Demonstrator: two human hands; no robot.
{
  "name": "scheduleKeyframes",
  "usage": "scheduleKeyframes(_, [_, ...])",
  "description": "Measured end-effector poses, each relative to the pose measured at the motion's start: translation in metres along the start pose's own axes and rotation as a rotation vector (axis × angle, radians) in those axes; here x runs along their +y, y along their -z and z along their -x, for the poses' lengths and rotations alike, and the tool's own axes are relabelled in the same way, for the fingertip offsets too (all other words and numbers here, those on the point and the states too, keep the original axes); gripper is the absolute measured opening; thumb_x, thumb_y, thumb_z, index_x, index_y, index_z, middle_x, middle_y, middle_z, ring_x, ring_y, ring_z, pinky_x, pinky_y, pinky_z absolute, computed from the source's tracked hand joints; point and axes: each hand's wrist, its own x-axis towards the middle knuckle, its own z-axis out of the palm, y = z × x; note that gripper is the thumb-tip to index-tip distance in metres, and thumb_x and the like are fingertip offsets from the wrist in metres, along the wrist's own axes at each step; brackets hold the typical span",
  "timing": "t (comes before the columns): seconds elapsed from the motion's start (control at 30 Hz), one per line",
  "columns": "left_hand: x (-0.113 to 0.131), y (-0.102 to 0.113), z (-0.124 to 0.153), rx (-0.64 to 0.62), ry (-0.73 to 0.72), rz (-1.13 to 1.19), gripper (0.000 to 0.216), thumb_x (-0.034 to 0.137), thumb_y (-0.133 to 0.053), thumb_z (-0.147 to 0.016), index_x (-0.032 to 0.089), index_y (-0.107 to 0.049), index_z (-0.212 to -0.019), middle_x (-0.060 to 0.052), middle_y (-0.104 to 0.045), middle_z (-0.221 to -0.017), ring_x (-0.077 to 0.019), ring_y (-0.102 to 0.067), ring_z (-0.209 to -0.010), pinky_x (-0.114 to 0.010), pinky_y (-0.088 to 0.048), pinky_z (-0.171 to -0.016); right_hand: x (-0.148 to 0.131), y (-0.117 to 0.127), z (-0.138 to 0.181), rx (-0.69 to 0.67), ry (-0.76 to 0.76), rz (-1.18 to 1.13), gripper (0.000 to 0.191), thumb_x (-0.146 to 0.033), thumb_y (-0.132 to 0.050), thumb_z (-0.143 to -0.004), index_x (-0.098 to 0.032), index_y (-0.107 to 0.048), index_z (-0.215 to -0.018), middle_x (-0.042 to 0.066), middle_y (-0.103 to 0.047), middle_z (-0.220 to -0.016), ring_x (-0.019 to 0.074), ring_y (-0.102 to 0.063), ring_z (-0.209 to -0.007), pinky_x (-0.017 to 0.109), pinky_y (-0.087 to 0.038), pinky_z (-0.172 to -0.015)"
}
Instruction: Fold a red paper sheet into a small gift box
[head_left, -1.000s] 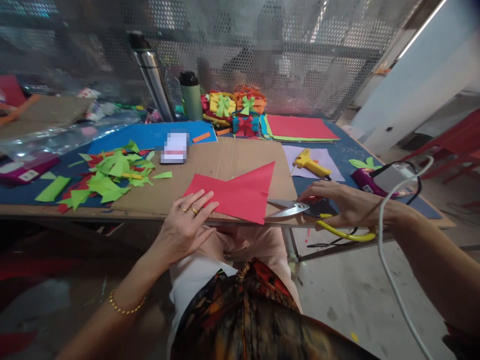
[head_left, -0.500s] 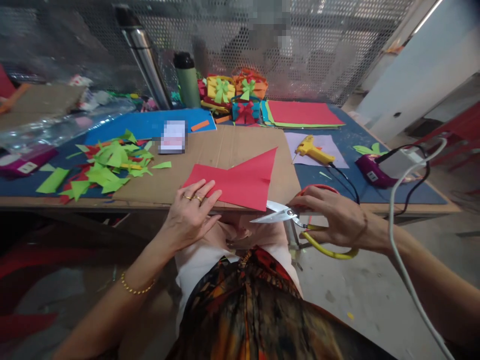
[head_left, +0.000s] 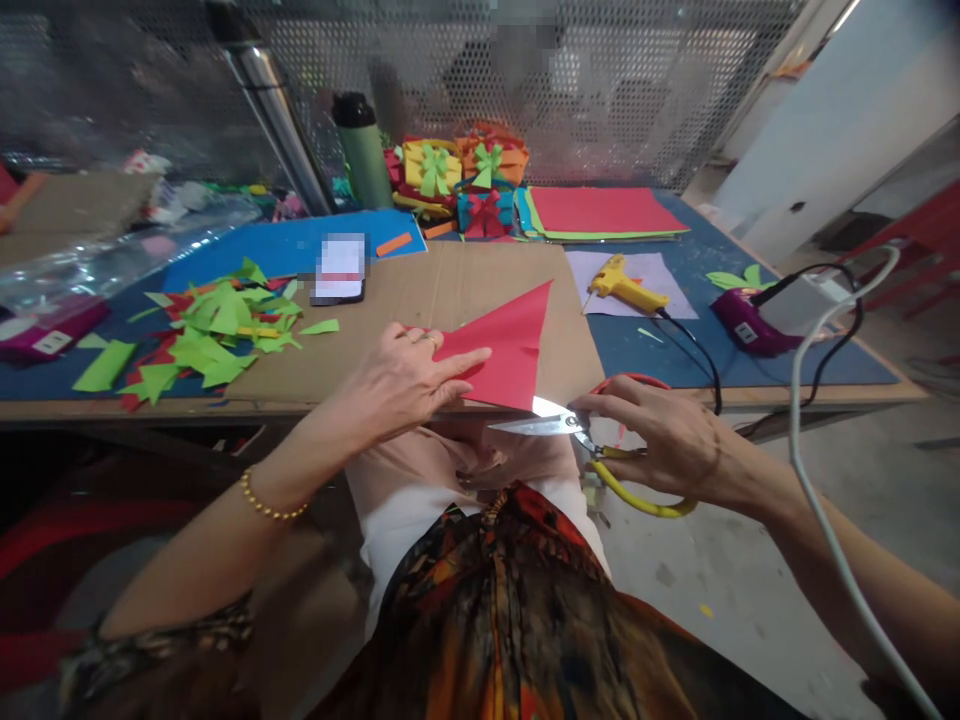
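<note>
A folded sheet of red paper (head_left: 510, 345) lies on the cardboard by the table's front edge, one pointed corner rising at its upper right. My left hand (head_left: 409, 375) rests across its left part, index finger stretched over the red surface and thumb apart near the lower edge. In my right hand (head_left: 660, 440) is a pair of scissors (head_left: 553, 420) with red and yellow handles. The blades are spread; the upper one meets the paper's lower right corner while the lower blade sits in front of the table edge.
Green and red paper scraps (head_left: 217, 325) are heaped left, beside a phone (head_left: 339, 270). Behind stand two flasks (head_left: 364, 150), small paper gift boxes (head_left: 484, 165) and stacked coloured sheets (head_left: 607, 212). A yellow glue gun (head_left: 626, 287) and a corded power strip (head_left: 757, 320) lie right.
My left hand has slid forward and right, covering more of the red paper. The scissors have shifted slightly left with my right hand, their blades still spread. The view has tilted slightly.
</note>
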Motion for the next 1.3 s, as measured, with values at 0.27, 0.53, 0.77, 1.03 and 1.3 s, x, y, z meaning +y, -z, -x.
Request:
scheduleKeyframes(0.27, [-0.006, 0.014, -0.039, -0.307, -0.126, -0.063, 0.067, 0.014, -0.042, -0.100, 0.041, -0.036, -0.161, -0.007, -0.069, -0.090, -0.0200, -0.062, -0.073, -0.032, -0.040, -0.074, 0.000, 0.003, -0.003, -0.008, 0.010, 0.018, 0.030, -0.031, -0.058, -0.095, -0.021, -0.062, -0.123, 0.009, -0.068, -0.099, 0.0207, -0.066, -0.079, 0.032, -0.050, -0.067])
scheduleKeyframes(0.53, [-0.011, 0.016, -0.047, -0.386, -0.168, -0.020, 0.078, 0.007, -0.039, -0.092, 0.037, -0.032, -0.163, -0.008, -0.072, -0.092, -0.0222, -0.066, -0.076, -0.033, -0.045, -0.076, 0.005, -0.007, -0.008, -0.014, 0.024, 0.006, 0.039, -0.036, -0.060, -0.094, -0.019, -0.062, -0.129, 0.012, -0.067, -0.105, 0.0233, -0.066, -0.085, 0.033, -0.050, -0.068])
scheduleKeyframes(0.77, [-0.008, 0.016, -0.046, -0.388, -0.109, -0.014, 0.079, 0.008, -0.044, -0.094, 0.047, -0.031, -0.161, -0.008, -0.071, -0.095, -0.0231, -0.065, -0.071, -0.035, -0.043, -0.073, 0.004, -0.002, -0.005, -0.009, 0.066, -0.030, 0.039, -0.032, -0.059, -0.096, -0.017, -0.061, -0.132, 0.012, -0.066, -0.102, 0.0217, -0.065, -0.082, 0.033, -0.051, -0.069])
scheduleKeyframes(1.03, [-0.011, 0.017, -0.049, -0.408, -0.153, -0.017, 0.077, 0.008, -0.043, -0.094, 0.041, -0.032, -0.163, -0.008, -0.072, -0.097, -0.0206, -0.066, -0.075, -0.031, -0.043, -0.071, -0.006, -0.007, -0.003, 0.013, -0.012, -0.009, 0.036, -0.044, -0.058, -0.096, -0.020, -0.057, -0.123, 0.010, -0.068, -0.099, 0.0251, -0.068, -0.087, 0.036, -0.052, -0.074])
scheduleKeyframes(1.3, [-0.007, 0.028, -0.053, -0.530, -0.125, 0.013, 0.080, 0.009, -0.045, -0.096, 0.045, -0.023, -0.164, -0.010, -0.072, -0.118, -0.0250, -0.069, -0.098, -0.033, -0.045, -0.081, -0.003, -0.012, -0.023, 0.029, 0.050, 0.056, 0.034, -0.038, -0.063, -0.093, -0.019, -0.054, -0.119, 0.010, -0.068, -0.104, 0.0252, -0.070, -0.090, 0.035, -0.052, -0.074])
